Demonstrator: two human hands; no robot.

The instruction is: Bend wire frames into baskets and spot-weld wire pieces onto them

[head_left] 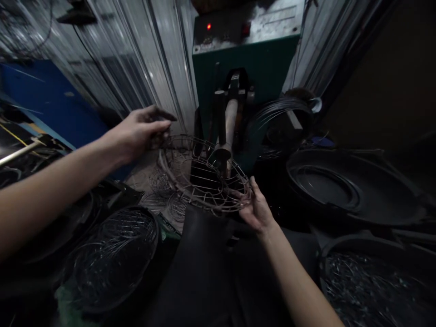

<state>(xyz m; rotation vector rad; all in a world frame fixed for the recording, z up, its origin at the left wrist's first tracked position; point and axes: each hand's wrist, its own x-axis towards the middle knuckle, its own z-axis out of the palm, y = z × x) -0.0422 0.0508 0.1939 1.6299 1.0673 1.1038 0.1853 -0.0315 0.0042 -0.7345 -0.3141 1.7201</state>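
A round wire basket (204,195), with a thick rim and thin crossing wires, is tilted in front of the machine. My right hand (257,209) grips its near right edge, thumb on the outside and fingers reaching underneath. Just above the basket's far left rim is my left hand (145,131), its thumb and fingers pinched together; whatever they hold, if anything, is too small to make out. The electrode arms (230,122) of a green machine (245,59) come down over the basket, and their lower tip reaches among its wires.
A red light glows on the machine's panel. A coil of wire (282,106) hangs at its right. Dark tubs with wire rings (112,245) and small metal pieces (371,281) stand at either side. A wide black basin (381,190) is at right, a blue panel (51,100) at left.
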